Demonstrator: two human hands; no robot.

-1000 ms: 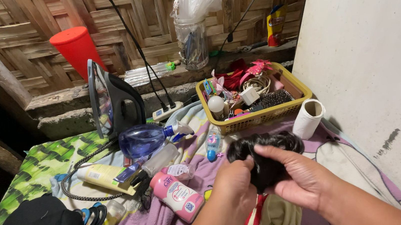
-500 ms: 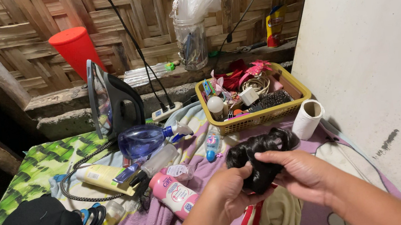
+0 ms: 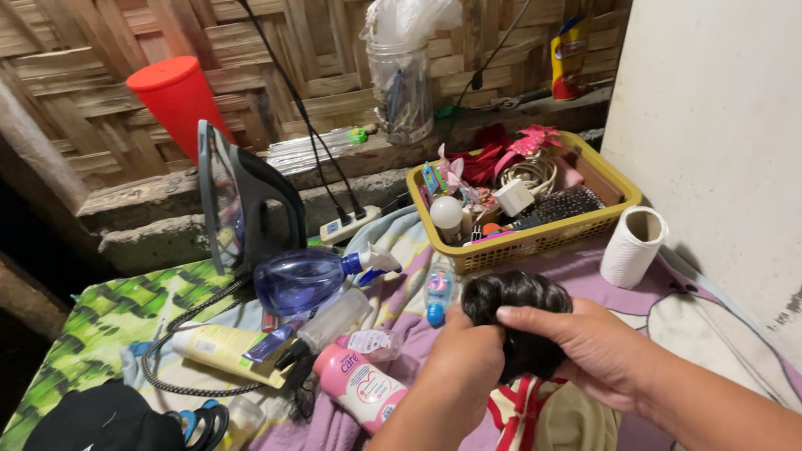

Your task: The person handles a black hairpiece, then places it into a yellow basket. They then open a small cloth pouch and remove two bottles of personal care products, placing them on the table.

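Black and bunched, the bundle of dark hair-like fibre (image 3: 517, 318) sits between your two hands just in front of the yellow basket (image 3: 535, 236), held a little above the purple cloth (image 3: 416, 355). Your left hand (image 3: 466, 354) is closed round its lower left side, thumb and fingers wrapped on it. Your right hand (image 3: 601, 349) grips it from the right, thumb laid across the front. Both hands are shut on the bundle, neither open.

As for progress, I judge you are mid-handling: the bundle is gathered into a tight rounded lump at the top, but it has not been set down or put away, and nothing shows it tied or fastened. Its lower part is hidden behind your hands, so I cannot tell how much is still loose.

Its long axis runs roughly from your hands up toward the basket, the rounded lobed end pointing away from you at the basket's front wall. A red-and-white striped cloth (image 3: 519, 424) lies under your hands, on the side away from the basket. The white paper roll (image 3: 633, 245) stands just right of the basket, and the pink bottle (image 3: 361, 385) lies well to the basket's left and nearer you.
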